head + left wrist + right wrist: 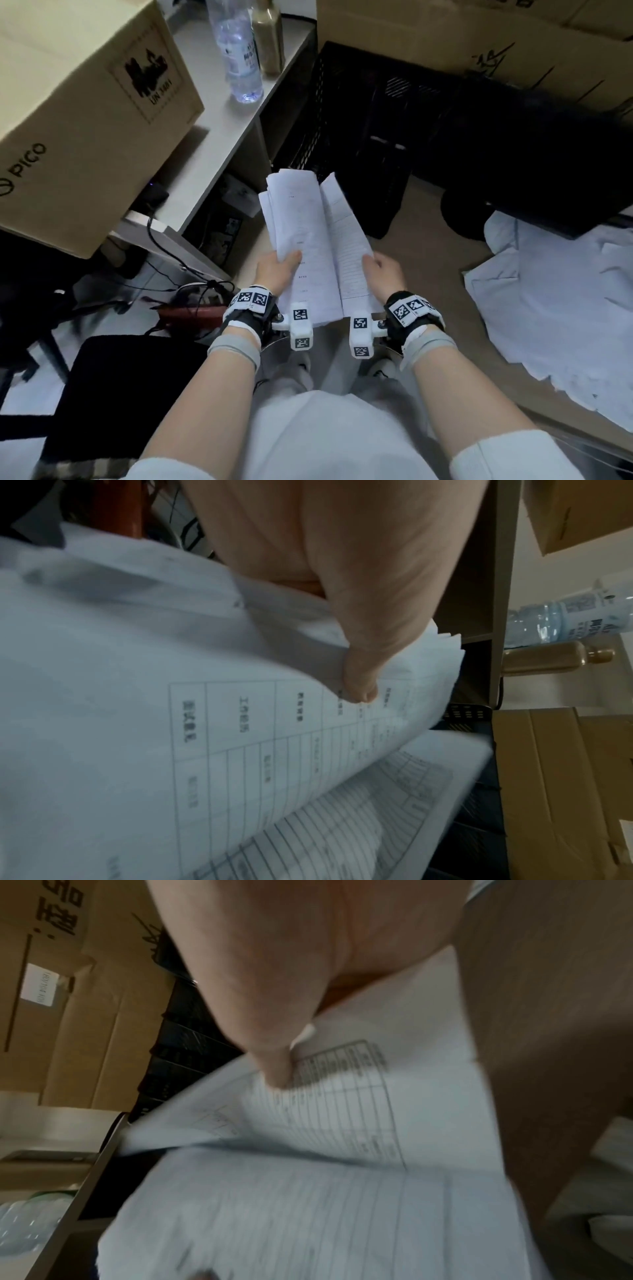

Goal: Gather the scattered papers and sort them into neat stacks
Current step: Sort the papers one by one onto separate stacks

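I have the bundle of papers (301, 246) up in the air in front of me, over the bare floor (421, 246) between the shelf unit (219, 144) on my left and the loose heap of sheets (555, 308) along the floor's right edge. Nothing carries the bundle but my hands.

The bundle's long axis runs away from my body, near end at my wrists, far end toward the black crate (370, 113), leaning a little to the left. Its far end curls over and fans, so the sheets are not squared.

My left hand (277, 270) grips the thick part of the bundle at its near left edge; the left wrist view shows my thumb (359, 685) pressed on the top form with several sheet edges fanned beyond it. My right hand (383, 270) pinches a separate lined sheet (349, 246) at its near right edge, peeled off and tilted up like an open page, its long axis parallel to the bundle's.

As I judge it, I'm sorting by form type. To do this well I'd keep the left grip firm near the corner so the fan doesn't slide, read the sheet's header before deciding, then lay it flat on its own stack with edges matched. The right wrist view is smeared, so I would slow that hand; thin paper flutters and creases if whipped.
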A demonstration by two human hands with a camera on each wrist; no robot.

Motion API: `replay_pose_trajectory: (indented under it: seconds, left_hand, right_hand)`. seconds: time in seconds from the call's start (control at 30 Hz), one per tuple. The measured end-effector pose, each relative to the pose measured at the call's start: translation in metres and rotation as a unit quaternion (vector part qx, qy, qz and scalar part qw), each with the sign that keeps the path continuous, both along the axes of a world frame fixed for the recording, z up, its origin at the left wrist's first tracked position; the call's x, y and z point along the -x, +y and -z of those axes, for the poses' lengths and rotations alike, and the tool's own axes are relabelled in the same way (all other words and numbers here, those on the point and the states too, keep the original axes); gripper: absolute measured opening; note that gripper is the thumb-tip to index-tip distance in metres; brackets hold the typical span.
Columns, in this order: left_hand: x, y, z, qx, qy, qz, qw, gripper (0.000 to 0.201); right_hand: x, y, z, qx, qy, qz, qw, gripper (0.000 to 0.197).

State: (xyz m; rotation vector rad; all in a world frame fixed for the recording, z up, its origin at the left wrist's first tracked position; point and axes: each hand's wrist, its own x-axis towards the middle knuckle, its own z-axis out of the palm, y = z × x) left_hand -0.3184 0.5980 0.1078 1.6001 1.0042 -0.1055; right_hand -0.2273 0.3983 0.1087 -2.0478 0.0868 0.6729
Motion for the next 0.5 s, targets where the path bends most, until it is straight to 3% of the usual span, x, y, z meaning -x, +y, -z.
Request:
replay_pose_trajectory:
  seconds: [0.1, 0.17, 0.33, 0.5]
  left_hand:
    - [0.0, -0.003, 0.002, 0.061, -0.034, 0.007, 0.998, 0.037]
    - [0.001, -0.003, 0.002, 0.082, -0.043, 0.008, 0.996, 0.03]
    - [-0.003, -0.007, -0.002, 0.115, -0.067, 0.032, 0.991, 0.011]
    - [-0.005, -0.009, -0.014, 0.216, -0.087, 0.032, 0.972, 0.026]
  right_hand:
    - [0.01, 0.013, -0.001, -0.037, 0.016, -0.034, 0.999, 0.018]
    - [0.01, 0.02, 0.002, -0.039, 0.037, -0.045, 0.998, 0.016]
    - [0.007, 0.028, 0.007, -0.066, 0.071, -0.019, 0.995, 0.036]
    - [0.0, 0.036, -0.004, -0.116, 0.059, -0.044, 0.991, 0.02]
